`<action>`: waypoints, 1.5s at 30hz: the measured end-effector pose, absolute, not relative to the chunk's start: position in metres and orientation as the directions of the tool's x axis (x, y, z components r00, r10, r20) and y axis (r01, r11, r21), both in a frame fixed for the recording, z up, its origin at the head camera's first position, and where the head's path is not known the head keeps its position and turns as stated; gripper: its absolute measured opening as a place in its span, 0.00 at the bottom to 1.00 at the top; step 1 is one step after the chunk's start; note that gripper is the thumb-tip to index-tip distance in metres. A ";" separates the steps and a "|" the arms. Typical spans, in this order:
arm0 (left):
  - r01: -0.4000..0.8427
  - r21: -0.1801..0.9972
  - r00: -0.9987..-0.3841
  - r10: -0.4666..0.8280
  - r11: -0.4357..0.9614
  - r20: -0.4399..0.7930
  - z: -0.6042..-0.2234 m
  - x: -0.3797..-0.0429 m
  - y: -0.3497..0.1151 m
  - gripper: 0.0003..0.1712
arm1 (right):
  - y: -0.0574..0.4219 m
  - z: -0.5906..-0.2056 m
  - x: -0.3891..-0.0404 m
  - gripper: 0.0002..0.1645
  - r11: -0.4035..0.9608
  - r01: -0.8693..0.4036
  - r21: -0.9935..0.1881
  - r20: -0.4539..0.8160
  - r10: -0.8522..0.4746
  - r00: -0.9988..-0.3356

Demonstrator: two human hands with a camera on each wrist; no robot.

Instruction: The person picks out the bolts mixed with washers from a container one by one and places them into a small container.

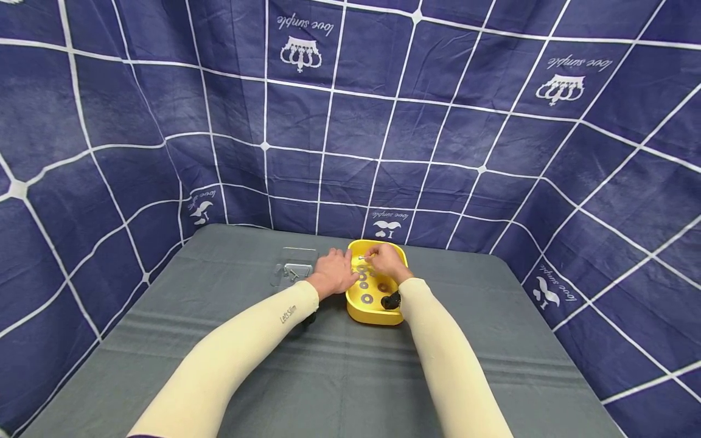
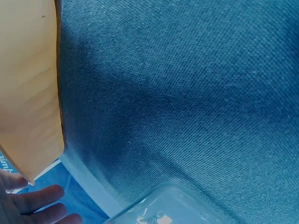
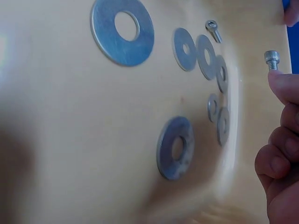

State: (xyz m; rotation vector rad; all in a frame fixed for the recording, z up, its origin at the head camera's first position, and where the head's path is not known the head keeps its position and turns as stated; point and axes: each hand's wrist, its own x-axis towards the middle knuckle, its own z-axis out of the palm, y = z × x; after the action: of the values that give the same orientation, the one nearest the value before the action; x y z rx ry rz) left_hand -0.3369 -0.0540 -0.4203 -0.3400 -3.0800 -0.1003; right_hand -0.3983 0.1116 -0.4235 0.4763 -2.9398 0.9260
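Note:
A yellow bin (image 1: 375,316) holds several flat metal washers (image 3: 175,161) of different sizes and a loose socket head screw (image 3: 213,30). Over the bin's far part, my right hand (image 1: 386,260) pinches another socket head screw (image 3: 272,57) between thumb and curled fingers, its head pointing away from the hand. My left hand (image 1: 335,272) rests at the bin's left rim. In the left wrist view its fingers (image 2: 39,198) are fairly straight, beside the bin's wall (image 2: 30,84). The left palm is hidden.
Left of the bin stands a clear plastic container (image 1: 279,277) with several screws (image 1: 292,275) inside. Grey cloth (image 1: 339,377) covers the table. A blue curtain with white lines (image 1: 306,164) hangs behind and at both sides.

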 end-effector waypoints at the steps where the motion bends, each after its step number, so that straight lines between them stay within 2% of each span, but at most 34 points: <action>1: 0.219 0.052 -0.975 0.216 0.974 0.050 -0.419 -0.336 -0.055 0.42 | 0.112 -0.423 -0.399 0.07 0.774 -0.300 -0.558 0.115 -0.286 -0.951; 13: 0.249 -0.003 -0.966 0.248 0.969 0.078 -0.414 -0.336 -0.067 0.38 | 0.109 -0.412 -0.400 0.08 0.757 -0.334 -0.561 0.147 -0.306 -0.940; 20: 0.272 0.015 -0.957 0.268 0.962 0.113 -0.410 -0.338 -0.074 0.36 | 0.104 -0.400 -0.399 0.08 0.735 -0.367 -0.571 0.178 -0.326 -0.929; 30: 0.311 -0.046 -0.929 0.314 0.949 0.194 -0.406 -0.337 -0.087 0.33 | 0.096 -0.391 -0.396 0.09 0.710 -0.358 -0.606 0.149 -0.341 -0.928; 45: 0.272 0.006 -0.950 0.267 0.962 0.164 -0.400 -0.334 -0.116 0.38 | 0.076 -0.381 -0.397 0.07 0.688 -0.451 -0.569 0.196 -0.419 -0.887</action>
State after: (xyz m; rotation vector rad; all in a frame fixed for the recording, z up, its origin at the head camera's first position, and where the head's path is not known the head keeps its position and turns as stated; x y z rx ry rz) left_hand -0.3341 -0.1157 -0.3997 -0.4075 -2.9506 -0.0420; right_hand -0.3968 0.0764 -0.3814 0.7326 -2.8399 0.9778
